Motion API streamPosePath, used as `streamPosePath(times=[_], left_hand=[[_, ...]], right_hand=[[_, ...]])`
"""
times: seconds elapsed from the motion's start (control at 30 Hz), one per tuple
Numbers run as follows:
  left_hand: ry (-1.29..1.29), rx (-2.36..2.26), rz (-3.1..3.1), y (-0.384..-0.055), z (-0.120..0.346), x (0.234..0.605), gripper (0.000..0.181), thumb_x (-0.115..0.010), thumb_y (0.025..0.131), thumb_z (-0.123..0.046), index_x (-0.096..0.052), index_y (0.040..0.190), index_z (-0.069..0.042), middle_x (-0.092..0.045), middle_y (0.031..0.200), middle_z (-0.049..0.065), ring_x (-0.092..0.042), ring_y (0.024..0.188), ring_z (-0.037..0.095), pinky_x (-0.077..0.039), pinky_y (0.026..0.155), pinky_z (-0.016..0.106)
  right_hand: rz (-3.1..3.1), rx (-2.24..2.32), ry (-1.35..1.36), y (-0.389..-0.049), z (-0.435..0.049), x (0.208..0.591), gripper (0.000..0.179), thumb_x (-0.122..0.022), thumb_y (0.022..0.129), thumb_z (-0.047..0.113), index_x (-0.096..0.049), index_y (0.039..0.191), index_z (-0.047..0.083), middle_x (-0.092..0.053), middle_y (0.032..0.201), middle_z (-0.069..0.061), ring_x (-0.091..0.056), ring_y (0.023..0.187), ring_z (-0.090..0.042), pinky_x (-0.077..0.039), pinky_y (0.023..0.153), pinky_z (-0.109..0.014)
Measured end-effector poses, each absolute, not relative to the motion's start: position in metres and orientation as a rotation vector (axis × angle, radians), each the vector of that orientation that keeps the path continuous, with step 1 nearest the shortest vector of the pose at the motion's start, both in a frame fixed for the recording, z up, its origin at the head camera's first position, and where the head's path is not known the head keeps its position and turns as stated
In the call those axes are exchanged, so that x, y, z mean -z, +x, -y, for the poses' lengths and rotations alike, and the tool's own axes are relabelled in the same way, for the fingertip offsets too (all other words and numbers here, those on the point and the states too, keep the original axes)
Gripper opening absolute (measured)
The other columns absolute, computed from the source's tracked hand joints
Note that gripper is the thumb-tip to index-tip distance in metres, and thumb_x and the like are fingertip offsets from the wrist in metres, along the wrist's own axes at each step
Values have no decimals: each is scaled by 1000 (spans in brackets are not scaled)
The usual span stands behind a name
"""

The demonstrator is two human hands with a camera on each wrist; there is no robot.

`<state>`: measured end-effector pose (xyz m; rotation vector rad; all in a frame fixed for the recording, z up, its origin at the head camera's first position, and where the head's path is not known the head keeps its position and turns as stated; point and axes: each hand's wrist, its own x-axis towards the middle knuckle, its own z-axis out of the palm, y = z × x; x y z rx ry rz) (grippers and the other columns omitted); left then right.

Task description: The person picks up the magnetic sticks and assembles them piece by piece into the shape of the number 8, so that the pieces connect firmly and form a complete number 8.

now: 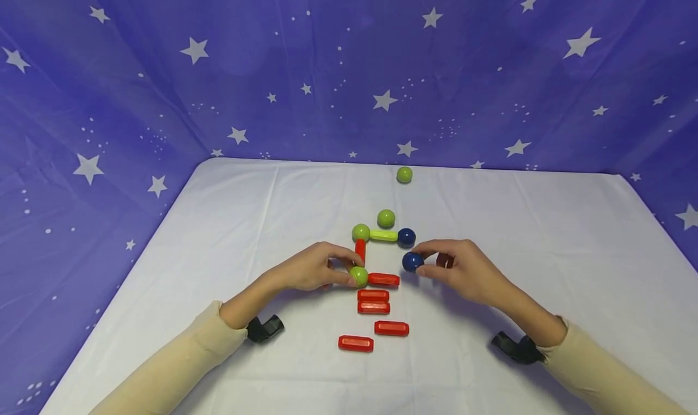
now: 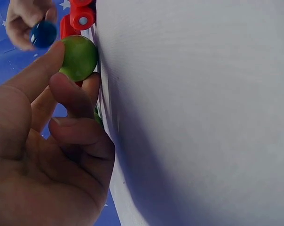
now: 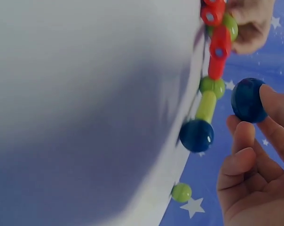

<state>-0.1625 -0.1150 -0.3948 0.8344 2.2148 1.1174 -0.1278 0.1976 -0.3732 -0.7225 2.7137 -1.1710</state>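
Starry cloth (image 1: 327, 51) behind white tbl (image 1: 463, 372). L hand (image 1: 313, 266) pinches green ball (image 1: 358, 276) nr tbl's middle, red rod (image 1: 384, 279) touching it; R hand (image 1: 466, 272) pinches blue ball (image 1: 412, 262) nr 2nd blue ball (image 1: 406, 238) (that one's at lime rod's (image 1: 384, 235) end).

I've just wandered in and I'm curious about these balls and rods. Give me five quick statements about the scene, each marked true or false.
1. The right hand holds a blue ball. True.
2. The left hand holds nothing. False: its fingers grip a green ball.
3. The yellow-green rod lies between a second green ball and a second blue ball. True.
4. The ball farthest from the person is blue. False: it is a third green ball.
5. Two red rods lie side by side. True.
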Motion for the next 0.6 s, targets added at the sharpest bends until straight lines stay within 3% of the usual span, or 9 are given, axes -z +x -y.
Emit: streamPosePath(times=[0.6], left_hand=[[804,-1130,-2208,-160,114,395,29,-75,89,-20,-69,118,-17,-64,105,-5,-52,51,14,-44,50,25]], right_hand=[[-2617,1068,-750,-112,-196,390,31,-78,85,13,-72,116,13,-68,99,8,-55,73,-11,-47,63,-26]])
